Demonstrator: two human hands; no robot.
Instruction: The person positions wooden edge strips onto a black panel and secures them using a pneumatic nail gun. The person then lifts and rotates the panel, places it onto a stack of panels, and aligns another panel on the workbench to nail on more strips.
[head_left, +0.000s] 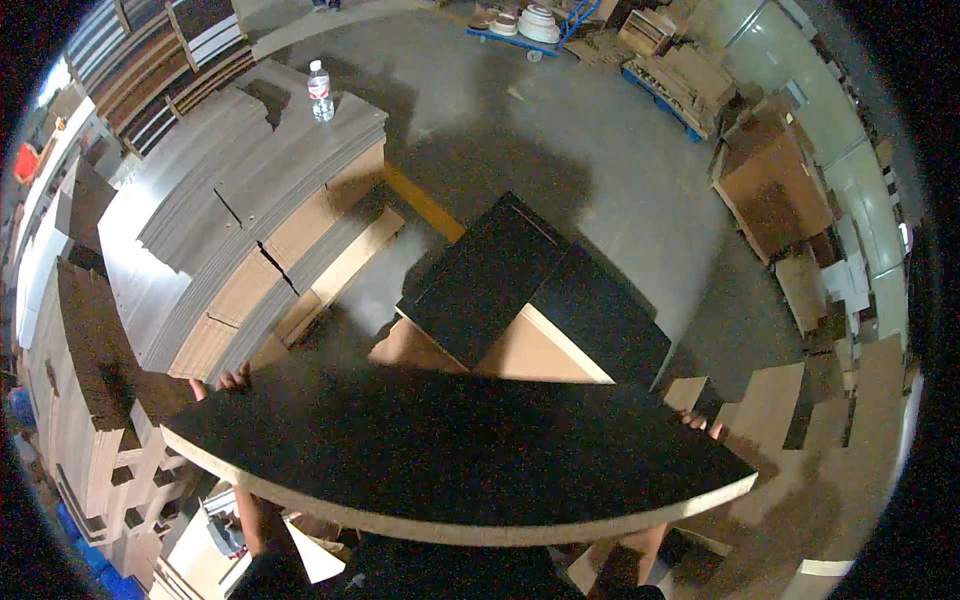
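A wide black board (460, 450) with a pale raw edge spans the lower middle, held up in front of my body. My left hand (235, 380) grips its left end, fingertips curled over the far edge. At the right end, the fingers of my right hand (697, 422) wrap over the far edge likewise. The board hides both palms and thumbs. Just beyond it lie more black panels (490, 275), set at angles over tan boards (545, 345).
Left, a tall stack of grey panels (270, 200) carries a clear water bottle (320, 92). Along the right stand brown cartons (775, 190) and cardboard sheets (765, 400). Farther off are a blue trolley (575, 22) and a loaded pallet (690, 85). A yellow line (425, 200) crosses the grey floor.
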